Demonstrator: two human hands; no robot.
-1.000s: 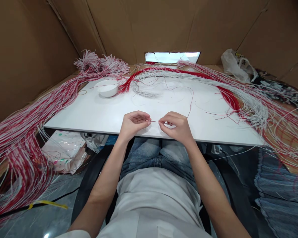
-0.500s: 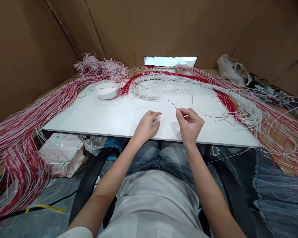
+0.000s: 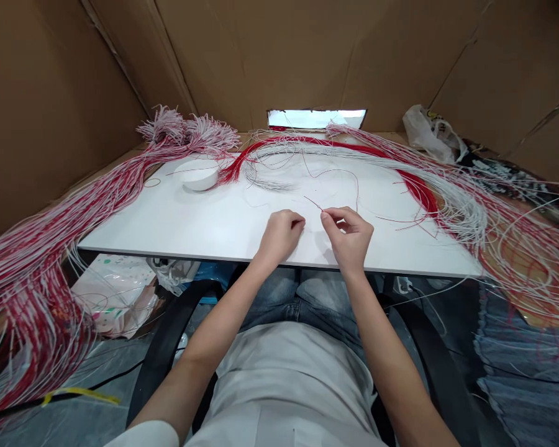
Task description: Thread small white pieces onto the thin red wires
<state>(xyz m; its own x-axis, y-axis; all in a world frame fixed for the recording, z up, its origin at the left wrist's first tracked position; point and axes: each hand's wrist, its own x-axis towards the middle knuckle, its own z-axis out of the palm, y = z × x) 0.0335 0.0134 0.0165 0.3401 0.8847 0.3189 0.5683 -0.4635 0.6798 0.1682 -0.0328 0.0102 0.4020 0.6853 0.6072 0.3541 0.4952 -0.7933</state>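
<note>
Red wire [image 3: 313,203] juts over the white tabletop [image 3: 205,226], pinched near its end by the right hand [image 3: 353,239], presumably keeping the tip exposed; whether the nearby left hand [image 3: 280,237] grips anything, I cannot tell.

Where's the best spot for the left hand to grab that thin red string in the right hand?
Probably the free end of the red string, pinched lightly from the left. It juts out of the right hand, slanting away and leftward, so that stretch is uncovered, and the left hand is on that side.
</note>
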